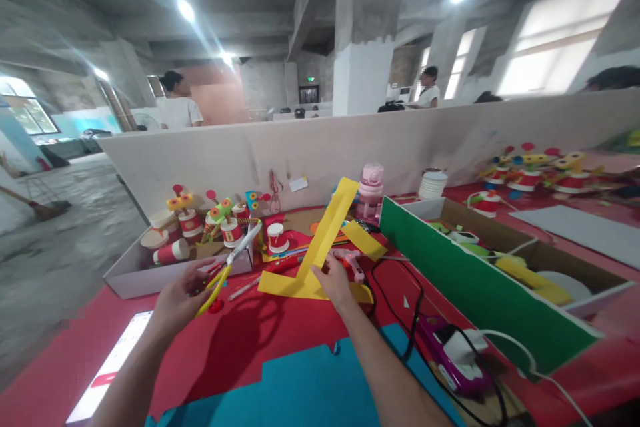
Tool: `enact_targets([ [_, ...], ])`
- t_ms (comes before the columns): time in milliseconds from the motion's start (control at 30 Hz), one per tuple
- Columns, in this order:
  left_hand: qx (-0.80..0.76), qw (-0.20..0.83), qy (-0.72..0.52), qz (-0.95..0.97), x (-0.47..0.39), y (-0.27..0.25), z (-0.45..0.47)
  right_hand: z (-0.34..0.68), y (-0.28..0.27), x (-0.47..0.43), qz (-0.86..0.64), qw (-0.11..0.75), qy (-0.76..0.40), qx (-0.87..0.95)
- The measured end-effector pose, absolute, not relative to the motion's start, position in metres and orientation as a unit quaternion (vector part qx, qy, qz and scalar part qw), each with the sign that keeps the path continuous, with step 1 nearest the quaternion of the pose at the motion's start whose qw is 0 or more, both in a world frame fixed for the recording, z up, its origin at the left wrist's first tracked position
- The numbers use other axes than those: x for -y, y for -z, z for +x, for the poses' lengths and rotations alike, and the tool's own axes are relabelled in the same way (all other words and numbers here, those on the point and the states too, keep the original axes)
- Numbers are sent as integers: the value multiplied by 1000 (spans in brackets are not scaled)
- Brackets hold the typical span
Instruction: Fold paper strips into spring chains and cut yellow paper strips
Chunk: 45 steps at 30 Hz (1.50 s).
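Yellow-handled scissors [231, 257] are being gripped by the handles in the left hand [184, 295], the blades being angled up and away from the body; whether the blades are being spread is not being shown clearly; a yellow paper strip [327, 233] with a long upright arm and a crosswise foot is being pinched by the right hand [336, 282] near the corner where the two meet, just above the red tabletop [235, 347]; whether one piece or two overlapped strips are being held cannot be told; the scissors are being held apart from the paper, to its left

Handling, as judged: a light pinch is being called for, since thin paper is easily being creased at that corner; the long arm is being left unsupported at its top, so bending is being risked; the right fingers are best being placed clear of any blade line; the pink glue gun [350, 260] and black cable [416, 310] are being crowded close to the right hand, so snagging is being risked; over the teal sheet [310, 373], the blade tips are best being raised
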State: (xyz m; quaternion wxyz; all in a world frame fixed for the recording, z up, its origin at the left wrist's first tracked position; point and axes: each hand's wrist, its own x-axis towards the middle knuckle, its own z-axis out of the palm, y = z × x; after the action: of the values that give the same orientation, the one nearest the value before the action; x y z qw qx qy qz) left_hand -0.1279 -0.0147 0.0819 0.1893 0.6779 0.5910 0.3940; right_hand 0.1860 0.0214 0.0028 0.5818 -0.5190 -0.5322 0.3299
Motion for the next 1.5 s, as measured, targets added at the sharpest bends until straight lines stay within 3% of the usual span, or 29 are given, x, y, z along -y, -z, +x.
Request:
enact_targets([
  [100, -527, 355, -428, 643, 14, -69, -92, 188, -3, -21, -531, 579, -295, 544],
  [300, -472, 452, -361, 665, 16, -36, -45, 188, 3, -26, -561, 557, -335, 512],
  [367, -459, 421, -358, 695, 20, -30, -45, 186, 5, -26, -555, 562, -369, 490],
  [567, -460, 183, -327, 805, 23, -25, -64, 179, 4, -20, -513, 558, -471, 451],
  [1000, -552, 117, -137, 814, 31, -25, -51, 189, 0, -22, -473, 585, -465, 467],
  [1500, -566, 76, -74, 818, 32, -24, -49, 194, -16, -19, -446, 659, -417, 440],
])
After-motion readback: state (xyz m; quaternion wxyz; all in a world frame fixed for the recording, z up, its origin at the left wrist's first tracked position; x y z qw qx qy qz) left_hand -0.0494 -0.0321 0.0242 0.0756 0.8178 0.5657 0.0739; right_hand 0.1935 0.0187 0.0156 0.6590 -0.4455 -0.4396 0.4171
